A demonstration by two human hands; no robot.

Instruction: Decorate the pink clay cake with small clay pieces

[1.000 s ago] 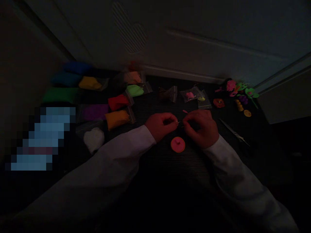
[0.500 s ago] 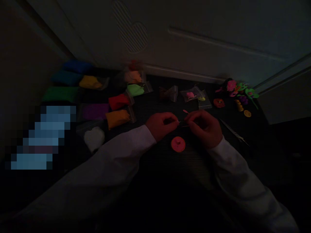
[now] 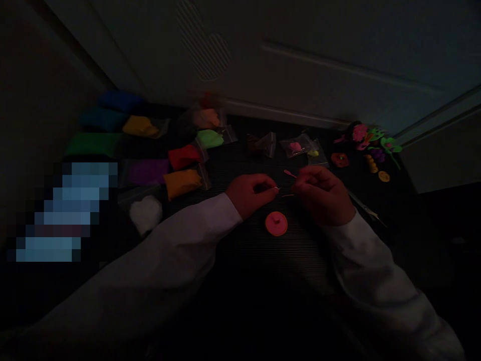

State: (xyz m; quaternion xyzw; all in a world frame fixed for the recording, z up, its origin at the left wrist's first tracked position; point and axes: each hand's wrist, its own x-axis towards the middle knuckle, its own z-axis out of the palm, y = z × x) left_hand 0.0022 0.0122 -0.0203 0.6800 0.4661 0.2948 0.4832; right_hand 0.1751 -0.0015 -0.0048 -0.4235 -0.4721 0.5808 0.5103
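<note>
Pinching a pale sliver (image 3: 278, 188) in the grip of the left hand (image 3: 250, 196), thumb against forefinger. Bent inward at the right hand (image 3: 325, 195), thumb close to fingers, just apart from the left; cannot tell whether that grip is closed on anything. Can see a thin strand (image 3: 287, 195) between the two, its near end by the right fingertips. Can also see a pink tool tip (image 3: 289, 173) just beyond those fingertips. Set on the dark tabletop (image 3: 285, 260), nearer the body than both hands: a pink disc (image 3: 273, 225) with an orange rim and a small knob. Left of the hands, laid out near an orange bag (image 3: 183, 184), a red bag (image 3: 185, 156) and a white bag (image 3: 146, 212). To the right, scissors (image 3: 370, 212) beside the right wrist, partly lost in shadow.
</note>
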